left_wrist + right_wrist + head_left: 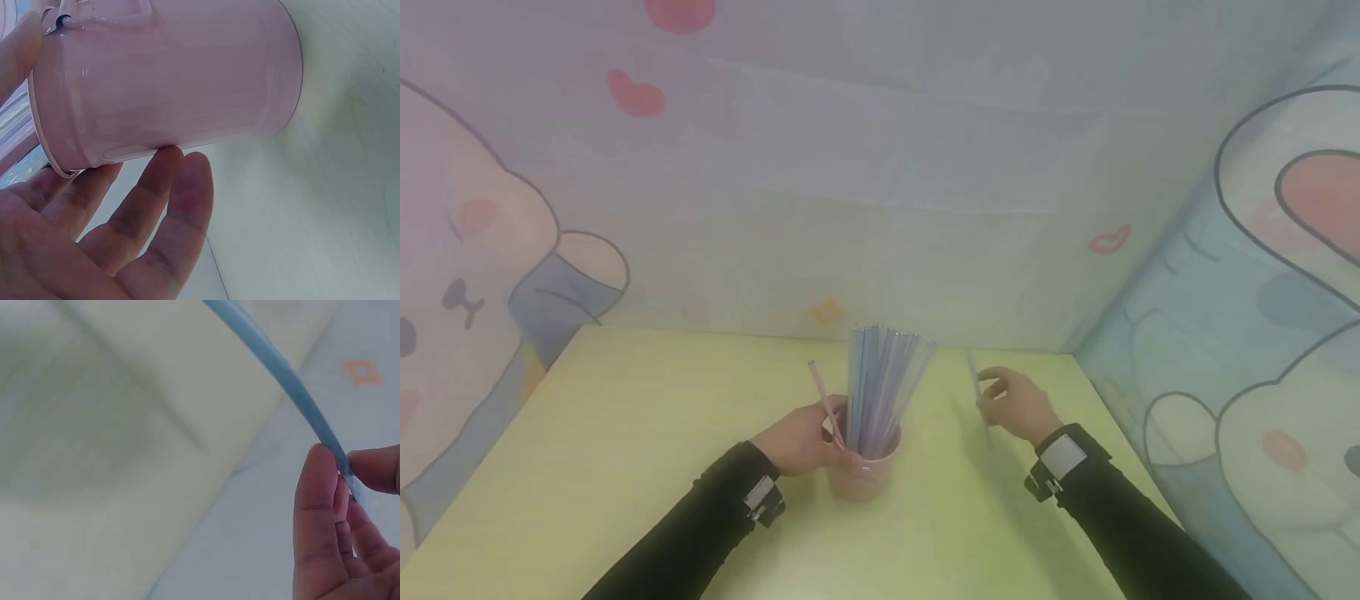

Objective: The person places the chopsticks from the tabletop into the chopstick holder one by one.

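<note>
My left hand (808, 437) grips a pink pail (859, 485) by its rim. In the left wrist view, the thumb (19, 56) lies at the rim near a small wire handle (109, 19), with the fingers along the pail's side. Many blue, lilac and clear drinking straws (880, 392) stand in the pail, and one pinkish straw (822, 392) leans left past the left hand. To the right of the pail, my right hand (1015, 406) pinches a single blue straw (281, 369) between thumb and fingertips, holding it up over the table.
The pale yellow table (647, 433) ends at a fabric backdrop (887, 208) printed with hearts. Cartoon-printed fabric (1247, 333) also stands along the right side. A wrist strap with a device (1063, 458) sits on each dark sleeve (1131, 525).
</note>
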`<state>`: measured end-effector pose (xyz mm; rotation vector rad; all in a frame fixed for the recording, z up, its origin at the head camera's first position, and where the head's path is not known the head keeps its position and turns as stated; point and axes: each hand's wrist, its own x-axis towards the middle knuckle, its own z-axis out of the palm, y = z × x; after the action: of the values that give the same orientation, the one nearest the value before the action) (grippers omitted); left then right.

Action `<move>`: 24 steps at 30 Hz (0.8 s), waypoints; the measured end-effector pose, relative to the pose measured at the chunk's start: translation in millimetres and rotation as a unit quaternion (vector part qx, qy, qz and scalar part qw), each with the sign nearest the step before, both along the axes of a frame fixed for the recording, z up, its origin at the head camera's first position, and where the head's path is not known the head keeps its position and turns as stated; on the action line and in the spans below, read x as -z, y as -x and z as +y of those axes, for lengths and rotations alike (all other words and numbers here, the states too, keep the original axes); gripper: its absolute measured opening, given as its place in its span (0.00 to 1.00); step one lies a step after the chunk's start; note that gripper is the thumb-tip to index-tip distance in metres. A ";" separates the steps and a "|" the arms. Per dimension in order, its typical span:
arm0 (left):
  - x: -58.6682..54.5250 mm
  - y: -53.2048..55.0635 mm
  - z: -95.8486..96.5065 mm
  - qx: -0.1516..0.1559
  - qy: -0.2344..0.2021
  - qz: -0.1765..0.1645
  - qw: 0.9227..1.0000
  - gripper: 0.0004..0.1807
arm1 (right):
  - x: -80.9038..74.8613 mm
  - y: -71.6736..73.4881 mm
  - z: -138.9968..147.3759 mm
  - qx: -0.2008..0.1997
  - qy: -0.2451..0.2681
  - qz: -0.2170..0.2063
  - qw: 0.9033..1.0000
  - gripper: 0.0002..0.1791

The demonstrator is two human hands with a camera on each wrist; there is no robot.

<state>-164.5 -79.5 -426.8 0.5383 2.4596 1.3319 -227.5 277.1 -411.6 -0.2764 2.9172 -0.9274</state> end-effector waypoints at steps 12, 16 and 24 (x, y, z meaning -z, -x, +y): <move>-0.8 1.4 2.5 0.003 -0.011 0.000 1.000 0.48 | -56.1 -17.1 -37.8 -0.003 0.195 0.043 0.980 0.29; 1.4 3.5 3.2 0.001 -0.007 0.002 1.000 0.49 | -68.7 -16.8 -46.4 0.006 0.231 0.059 0.971 0.29; 2.9 4.9 3.8 -0.001 -0.007 0.001 1.000 0.49 | -80.8 -14.0 -63.6 0.022 0.295 0.070 0.953 0.29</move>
<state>-169.4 -75.7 -429.7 0.5406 2.4564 1.3503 -213.6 213.5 -330.8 -0.3144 2.6882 -1.8449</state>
